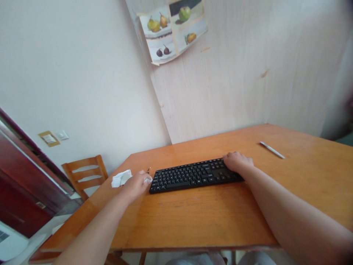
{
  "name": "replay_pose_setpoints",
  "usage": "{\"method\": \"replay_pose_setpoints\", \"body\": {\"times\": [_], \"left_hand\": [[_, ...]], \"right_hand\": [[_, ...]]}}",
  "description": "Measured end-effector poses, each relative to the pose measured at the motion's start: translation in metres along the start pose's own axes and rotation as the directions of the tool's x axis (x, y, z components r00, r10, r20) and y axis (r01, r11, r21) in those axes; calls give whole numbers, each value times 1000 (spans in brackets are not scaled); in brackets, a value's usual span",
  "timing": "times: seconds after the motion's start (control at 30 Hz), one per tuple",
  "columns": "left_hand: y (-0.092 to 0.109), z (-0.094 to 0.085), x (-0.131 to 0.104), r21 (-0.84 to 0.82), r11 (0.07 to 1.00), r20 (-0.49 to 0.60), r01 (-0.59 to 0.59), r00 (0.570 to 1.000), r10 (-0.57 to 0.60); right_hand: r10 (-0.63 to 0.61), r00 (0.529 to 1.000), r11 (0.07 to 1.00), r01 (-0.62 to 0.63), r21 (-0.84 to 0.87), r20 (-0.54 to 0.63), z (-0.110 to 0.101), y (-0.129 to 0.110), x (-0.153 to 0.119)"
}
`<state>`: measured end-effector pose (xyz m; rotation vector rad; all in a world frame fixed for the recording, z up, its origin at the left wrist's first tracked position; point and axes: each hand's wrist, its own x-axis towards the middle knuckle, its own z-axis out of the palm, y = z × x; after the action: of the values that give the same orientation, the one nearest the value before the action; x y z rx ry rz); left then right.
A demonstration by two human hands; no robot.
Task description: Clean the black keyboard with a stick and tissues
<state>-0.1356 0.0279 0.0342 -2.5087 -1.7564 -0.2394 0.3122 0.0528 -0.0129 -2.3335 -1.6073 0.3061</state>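
Observation:
A black computer keyboard lies slightly slanted on the wooden table. My right hand is on its right end, fingers bent over the far corner and covering part of the number pad. Just off the keyboard's left end is my left hand, fingers closed around what looks like a crumpled white tissue, of which only a small part shows. A small thin item sticks up beyond those fingers, too small to name. Another folded white tissue lies to the left of that hand.
A white pen lies at the right on the orange-brown table. A wooden chair stands past the table's left edge. Behind is a pale wall with a taped-up sheet of fruit pictures.

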Motion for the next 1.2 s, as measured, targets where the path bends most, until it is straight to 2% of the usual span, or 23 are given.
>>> {"method": "replay_pose_setpoints", "body": {"times": [0.1,0.17,0.37,0.53,0.63,0.73,0.8,0.9,1.1,1.2], "left_hand": [[15,-3,4,-1,1000,-71,-22,997,22],[34,-3,11,-24,998,-103,-66,993,63],[123,1,41,-110,963,-122,-247,965,234],[198,13,65,-145,908,-127,-393,917,377],[234,22,75,-174,871,-131,-460,887,442],[259,30,80,-172,841,-123,-514,858,499],[266,34,80,-148,831,-115,-536,844,524],[266,38,77,-118,832,-116,-542,840,530],[244,37,66,-87,832,-120,-547,835,537],[229,36,61,-70,849,-116,-524,849,515]], "right_hand": [[4,1000,1000,-4,1,8,-1,-1,0],[3,1000,1000,-3,1,11,-1,-2,0],[-1,1000,1000,1,-2,6,-1,-2,1],[1,1000,1000,-1,1,-1,0,-3,1],[-1,1000,1000,1,2,-7,0,-4,0],[-6,1000,1000,6,3,-13,-1,-4,-2],[-7,1000,1000,7,3,-14,-2,-4,-3],[-4,1000,1000,4,2,-13,-2,-5,-3],[-2,1000,1000,2,5,-11,0,-4,-1],[2,1000,1000,-2,3,-6,1,-4,1]]}}
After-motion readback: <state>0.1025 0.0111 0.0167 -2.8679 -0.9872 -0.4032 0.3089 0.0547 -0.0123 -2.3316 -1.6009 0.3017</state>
